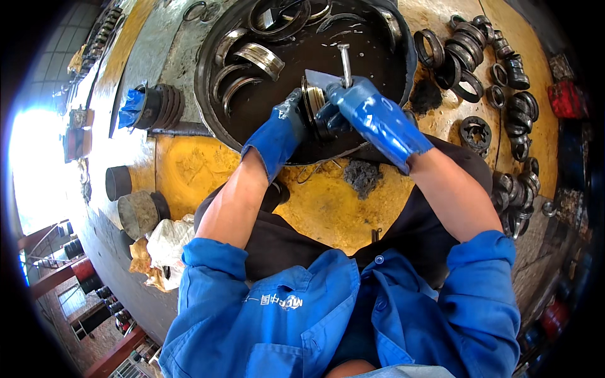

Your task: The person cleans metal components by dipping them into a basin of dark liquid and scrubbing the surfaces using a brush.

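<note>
Both my hands wear blue rubber gloves and work over the near part of a round basin [203, 94] of dark liquid. My left hand [283, 126] is wrapped round the left side of a metal ring [314, 101], which stands on edge with its shiny inner face to the right. My right hand [362, 104] grips a scraper-like tool with a flat grey blade [321, 78] and a metal rod [345, 65] rising from the fist. Its fingers curl close against the ring's right side. How blade and rod join is hidden by the glove.
Several metal rings, such as a bright one [261, 60], lie in the basin. On the right are stacks of dark rings [466, 47] and a toothed part [475, 135]. Ring stacks [167, 106] and a cylinder [138, 214] stand left. Dark fibrous wads [363, 177] lie near the basin.
</note>
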Demonstrator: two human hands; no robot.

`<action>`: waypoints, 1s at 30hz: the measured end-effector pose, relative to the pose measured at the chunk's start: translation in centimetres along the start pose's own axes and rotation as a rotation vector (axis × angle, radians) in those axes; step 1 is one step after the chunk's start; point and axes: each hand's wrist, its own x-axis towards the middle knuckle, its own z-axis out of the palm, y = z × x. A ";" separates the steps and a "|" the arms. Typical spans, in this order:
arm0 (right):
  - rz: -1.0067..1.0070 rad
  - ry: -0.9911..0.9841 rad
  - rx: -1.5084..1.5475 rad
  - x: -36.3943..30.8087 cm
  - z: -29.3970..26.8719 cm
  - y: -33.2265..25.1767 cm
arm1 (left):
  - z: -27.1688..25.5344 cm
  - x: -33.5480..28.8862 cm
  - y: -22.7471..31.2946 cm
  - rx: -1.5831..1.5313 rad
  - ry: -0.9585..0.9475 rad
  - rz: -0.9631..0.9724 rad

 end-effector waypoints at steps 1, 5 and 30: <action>-0.043 0.009 -0.006 -0.7 0.6 0.5 | 0.3 0.1 -0.1 -0.032 0.000 -0.015; -0.378 0.172 -0.427 -1.3 2.8 4.9 | 1.2 0.6 -0.4 -0.107 0.018 -0.040; -0.314 0.173 -0.648 -0.6 3.2 4.2 | 0.4 2.4 -2.0 -0.118 0.036 -0.029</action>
